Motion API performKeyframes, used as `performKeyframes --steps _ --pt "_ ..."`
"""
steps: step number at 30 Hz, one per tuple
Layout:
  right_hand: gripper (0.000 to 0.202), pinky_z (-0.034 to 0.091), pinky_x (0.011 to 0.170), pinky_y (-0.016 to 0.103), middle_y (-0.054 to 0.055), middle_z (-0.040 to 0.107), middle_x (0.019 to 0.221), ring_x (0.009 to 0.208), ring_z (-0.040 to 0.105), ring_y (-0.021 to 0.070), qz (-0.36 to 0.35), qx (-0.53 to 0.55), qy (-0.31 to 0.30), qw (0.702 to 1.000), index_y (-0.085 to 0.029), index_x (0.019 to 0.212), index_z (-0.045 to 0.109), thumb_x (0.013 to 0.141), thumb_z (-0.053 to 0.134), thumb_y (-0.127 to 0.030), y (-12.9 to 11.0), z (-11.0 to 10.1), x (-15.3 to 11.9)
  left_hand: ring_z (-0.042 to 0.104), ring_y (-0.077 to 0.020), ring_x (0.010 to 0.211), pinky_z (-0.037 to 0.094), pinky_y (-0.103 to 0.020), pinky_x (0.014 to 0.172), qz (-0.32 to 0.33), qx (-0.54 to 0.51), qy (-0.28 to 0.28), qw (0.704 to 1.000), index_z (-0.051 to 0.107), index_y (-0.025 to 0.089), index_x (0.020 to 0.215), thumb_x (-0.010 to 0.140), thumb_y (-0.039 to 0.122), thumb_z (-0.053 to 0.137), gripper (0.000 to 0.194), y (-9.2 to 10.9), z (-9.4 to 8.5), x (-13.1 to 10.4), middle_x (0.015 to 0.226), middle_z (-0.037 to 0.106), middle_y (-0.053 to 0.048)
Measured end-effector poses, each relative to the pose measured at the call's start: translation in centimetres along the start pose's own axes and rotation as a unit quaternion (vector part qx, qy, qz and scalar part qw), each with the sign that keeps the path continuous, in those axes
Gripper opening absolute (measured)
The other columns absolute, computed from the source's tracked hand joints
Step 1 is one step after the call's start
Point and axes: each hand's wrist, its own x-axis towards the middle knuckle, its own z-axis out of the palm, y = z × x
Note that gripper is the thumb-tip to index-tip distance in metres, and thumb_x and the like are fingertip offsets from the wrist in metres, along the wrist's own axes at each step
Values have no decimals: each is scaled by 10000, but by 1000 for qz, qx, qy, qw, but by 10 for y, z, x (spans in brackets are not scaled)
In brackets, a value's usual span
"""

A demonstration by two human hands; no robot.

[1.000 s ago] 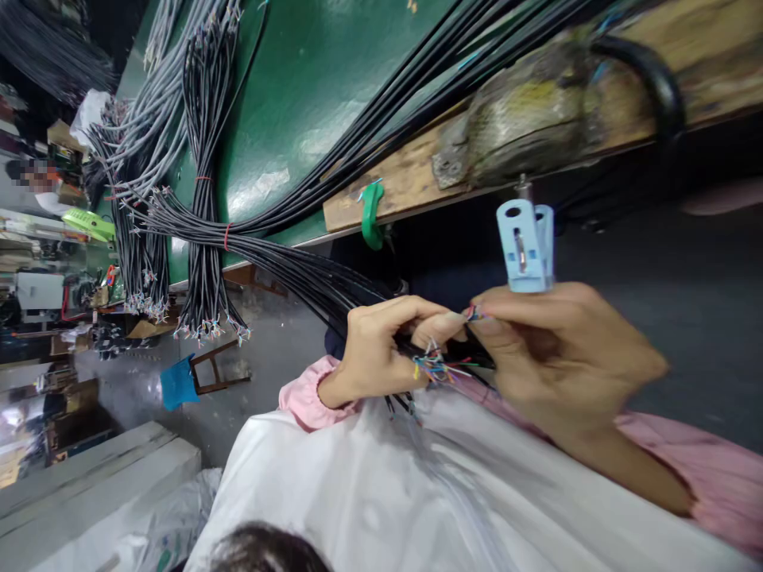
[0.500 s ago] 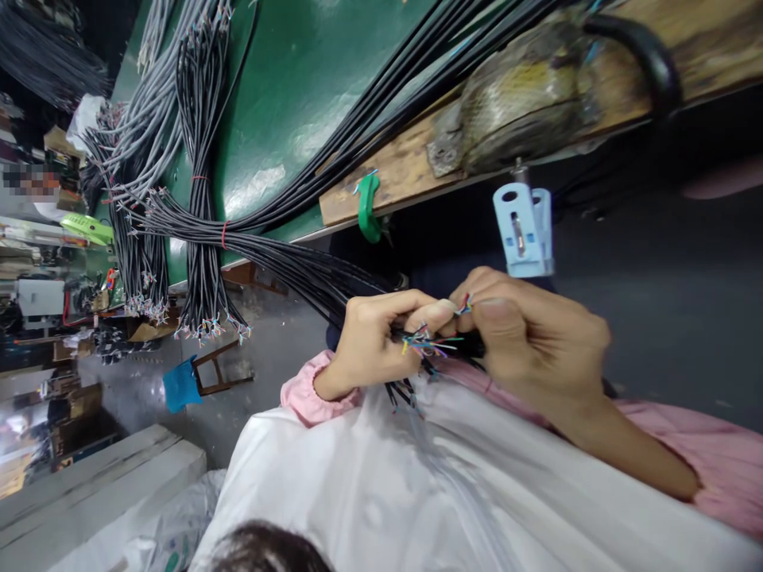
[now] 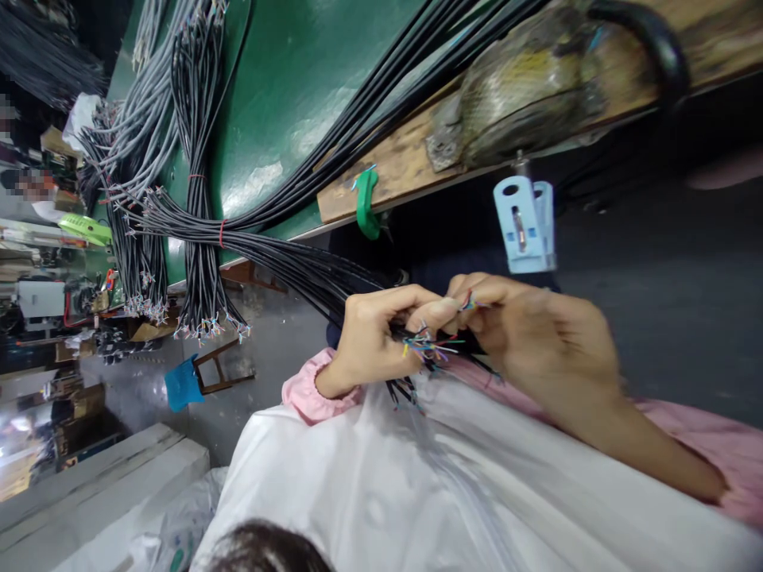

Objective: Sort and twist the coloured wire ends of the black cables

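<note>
My left hand [image 3: 381, 334] is closed round the end of a bundle of black cables [image 3: 292, 274], which runs back to the bench. Thin coloured wires [image 3: 426, 345] fan out from the cable ends just below its fingers. Between the two hands, one cable's coloured wire ends [image 3: 469, 303] stick out past my left thumb and forefinger. My right hand [image 3: 536, 342] pinches at these ends; its thumb is blurred by motion. More stripped cable ends [image 3: 405, 393] hang under my left hand, against the white apron.
Tied black cables [image 3: 199, 143] and grey cables [image 3: 158, 103] lie on the green bench [image 3: 280, 95]. At its edge are a green clamp-like piece [image 3: 368, 206], a taped-up device [image 3: 518, 103] and a light blue clip [image 3: 524, 226]. A blue stool [image 3: 183, 381] stands lower left.
My right thumb has shifted off its earlier place on the wires and is smeared, so the coloured ends show more. My left hand has kept its hold on the cables.
</note>
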Motion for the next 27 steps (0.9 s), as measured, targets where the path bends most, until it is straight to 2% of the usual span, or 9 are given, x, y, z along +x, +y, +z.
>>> performKeyframes --steps 3,7,11,15,19,21,23,25,27 --pt "527 401 494 259 -7 490 537 524 492 111 -7 -5 -18 1000 -205 566 495 978 537 -530 -2 1 3 554 -53 571 461 -169 611 7 1 -1 1000 614 145 653 939 448 567 419 -1 0 1 600 608 18" --pt "413 436 544 264 2 569 624 593 554 117 -2 -19 2 1000 -228 661 591 953 592 -520 1 -3 -1 538 -49 548 449 -166 581 15 -14 0 1000 632 143 667 941 479 566 439 -3 1 1 598 609 20" --pt "220 450 493 268 1 635 761 561 570 114 46 -6 22 999 -279 849 676 900 683 -492 4 -10 -8 540 -52 542 445 -168 564 5 -10 10 1000 638 143 662 919 483 609 427 -4 2 0 595 614 19" --pt "236 528 557 296 24 701 803 656 661 157 100 -12 51 994 -301 872 728 848 727 -536 -3 -14 -11 583 -54 573 470 -157 592 29 -30 3 999 655 140 693 938 416 583 376 -10 2 0 622 639 15" --pt "129 521 532 288 10 723 728 618 655 155 16 -133 52 990 -294 730 719 853 707 -329 -14 -12 -7 598 -67 594 483 -173 601 33 -22 -7 999 666 143 722 905 438 626 350 -13 1 0 644 651 12" --pt "145 485 495 291 6 708 670 565 625 151 -31 -207 72 975 -290 687 697 828 678 -262 -12 -12 -3 602 -74 603 492 -189 612 36 -17 -10 999 662 150 717 919 460 603 374 -11 0 -1 648 654 7" --pt "136 438 471 303 14 693 639 530 591 153 -44 -273 118 954 -285 661 690 789 664 -247 -4 -16 -1 608 -87 609 508 -214 631 28 -16 -1 999 653 159 696 944 497 557 431 -6 0 -2 644 659 -7" --pt "91 370 449 303 13 672 621 485 524 139 -27 -298 189 935 -280 667 708 735 676 -228 5 -22 -2 622 -103 617 525 -239 652 7 -17 10 1000 643 167 669 948 565 524 501 -3 1 -3 639 666 -23" --pt "79 341 449 304 15 676 647 475 503 130 10 -258 234 937 -283 743 751 784 691 -252 9 -25 -4 627 -112 616 529 -249 647 -17 -15 14 1000 636 170 647 919 650 520 564 -2 3 -3 632 668 -30"
